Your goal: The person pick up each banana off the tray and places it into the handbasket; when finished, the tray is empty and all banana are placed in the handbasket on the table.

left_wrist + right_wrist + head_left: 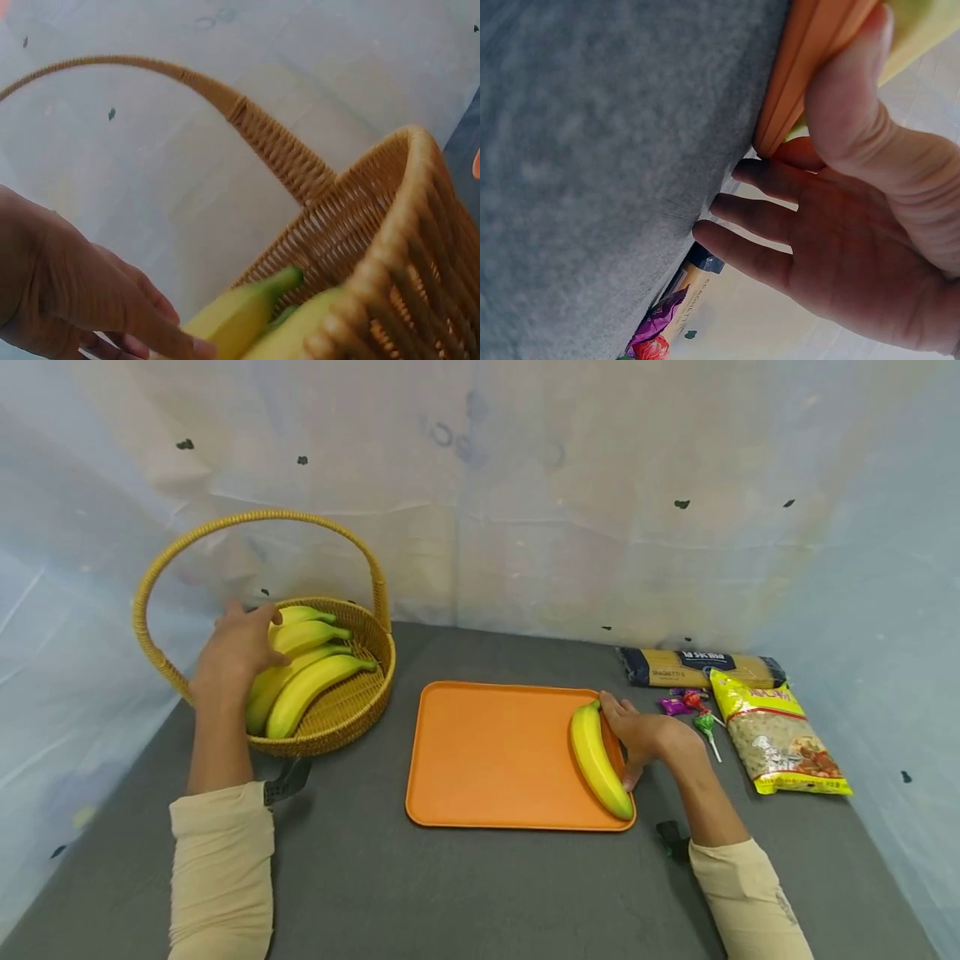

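A wicker basket [381, 697] with a tall handle holds several yellow bananas [318, 685]. My left hand [238, 647] hangs over the basket's left side, thumb and fingers spread apart at the bananas. In the left wrist view, a digit of that left hand [97, 292] reaches a banana [232, 322]; its other fingertips are partly hidden. One banana [595, 760] lies lengthwise along the right end of an orange tray [487, 756]. My right hand [637, 735] is at that end. Its thumb touches the tray rim beside the banana, and its other fingers extend fairly straight in the right wrist view.
Right of the tray lie a spaghetti pack [701, 668], purple-wrapped candy [675, 706], a green lollipop [705, 723] and a red one [693, 699]. A yellow food bag [783, 735] lies farther right. Plastic sheeting [525, 527] stands behind the grey table [450, 893].
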Tool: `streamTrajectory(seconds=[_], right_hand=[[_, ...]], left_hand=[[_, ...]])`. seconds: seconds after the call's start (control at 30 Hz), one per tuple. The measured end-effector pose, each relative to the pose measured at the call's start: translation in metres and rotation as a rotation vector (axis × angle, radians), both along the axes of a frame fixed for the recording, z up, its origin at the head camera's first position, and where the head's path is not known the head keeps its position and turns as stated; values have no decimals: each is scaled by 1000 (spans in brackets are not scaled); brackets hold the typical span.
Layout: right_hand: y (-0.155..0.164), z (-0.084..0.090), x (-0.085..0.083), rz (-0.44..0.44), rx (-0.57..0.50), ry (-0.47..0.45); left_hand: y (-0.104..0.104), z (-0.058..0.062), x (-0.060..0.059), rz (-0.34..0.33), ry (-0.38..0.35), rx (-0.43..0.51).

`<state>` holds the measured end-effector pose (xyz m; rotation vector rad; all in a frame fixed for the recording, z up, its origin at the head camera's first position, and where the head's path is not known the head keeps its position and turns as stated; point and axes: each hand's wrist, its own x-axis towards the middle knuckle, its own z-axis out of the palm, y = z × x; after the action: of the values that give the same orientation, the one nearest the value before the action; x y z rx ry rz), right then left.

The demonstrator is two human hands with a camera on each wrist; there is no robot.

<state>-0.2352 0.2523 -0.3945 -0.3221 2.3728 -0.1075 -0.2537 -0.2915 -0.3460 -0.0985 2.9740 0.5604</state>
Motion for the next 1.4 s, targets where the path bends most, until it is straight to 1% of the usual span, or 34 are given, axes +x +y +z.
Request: streamTrajectory(seconds=[0.07, 0.13, 0.2, 0.3, 0.37, 0.43, 0.53, 0.63, 0.73, 0.8, 0.83, 0.9, 0.93, 1.03, 1.1, 1.17, 1.23, 1.37, 1.4], right_hand=[[-1, 0, -1, 6, -3, 1], [-2, -1, -2, 9, -5, 2], [-3, -1, -2, 6, -3, 4], [-4, -1, -3, -2, -3, 4], [-4, -1, -2, -6, 2, 0], [-3, -1, -1, -10, 5, -1], [-2, -1, 0, -5, 7, 2], [-2, -1, 0, 2, 13, 6], [-2, -1, 0, 6, 26, 2], [-3, -1, 0, 9, 33, 4], [-3, -2, 0, 14, 35, 7], [-4, -2, 0, 25, 34, 11], [-4, -2, 1, 28, 31, 12], [-4, -1, 2, 31, 33, 12], [-4, -1, 3, 33, 41, 13], [-4, -1, 2, 36, 47, 14], [-4, -1, 2, 42, 49, 21], [-3, -1, 0, 55, 35, 29], [-3, -1, 0, 51, 26, 25]], left_hand=[[3, 3, -1, -31, 4, -12], [10, 10, 0, -89, 7, -18], [24, 19, 1, -190, 48, -32], [53, 30, 7, -364, 110, -15], [78, 33, 12, -483, 143, 9], [106, 30, 16, -588, 140, 53], [155, 19, 23, -746, 109, 111], [205, 1, 32, -908, 63, 141], [250, -22, 41, -1051, 31, 113], [274, -39, 47, -1126, 43, 62], [284, -46, 49, -1151, 59, 16], [298, -62, 53, -1181, 111, -85], [303, -68, 55, -1180, 138, -139], [311, -84, 57, -1159, 194, -264], [312, -91, 58, -1142, 229, -305], [312, -95, 58, -1124, 245, -306], [311, -95, 57, -1107, 255, -299], [308, -91, 56, -1048, 219, -221], [307, -90, 56, -1028, 227, -215]])
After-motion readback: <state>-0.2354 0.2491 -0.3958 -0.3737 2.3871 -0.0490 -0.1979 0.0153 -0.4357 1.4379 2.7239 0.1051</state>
